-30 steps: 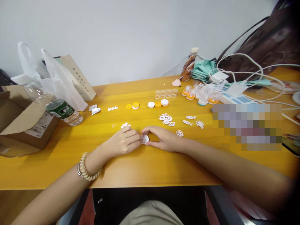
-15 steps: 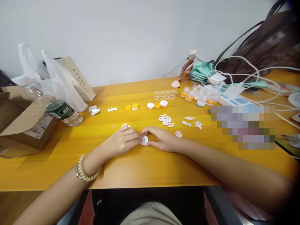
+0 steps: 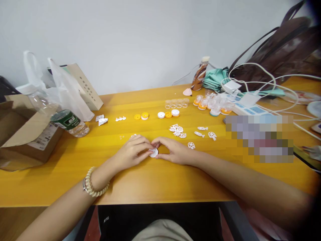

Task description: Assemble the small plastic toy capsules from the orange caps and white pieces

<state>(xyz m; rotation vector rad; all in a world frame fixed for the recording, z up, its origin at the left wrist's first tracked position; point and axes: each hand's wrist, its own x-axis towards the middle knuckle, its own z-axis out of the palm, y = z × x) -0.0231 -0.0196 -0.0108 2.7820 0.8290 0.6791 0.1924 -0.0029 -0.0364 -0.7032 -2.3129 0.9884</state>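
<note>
A small white round plastic piece is between my two hands, low over the table's near middle. The thumb and forefinger of my right hand grip its right side. At its left edge, the thumb and fingertips of my left hand are closed in a pinch; the fingers partly hide the piece. A few small white parts lie just behind my left hand, partly covered by it. Beyond my right hand lie a white spoked part and a pile of similar white cut-out parts.
White and yellow round caps and clear rings line the table farther back. Clear-domed pieces, a power strip and cables stand right. A water bottle leans by a cardboard box at left.
My left thumb and fingers have shifted slightly over the white round piece, which has tilted a little. My right hand keeps its grip. The whole view has moved slightly.
</note>
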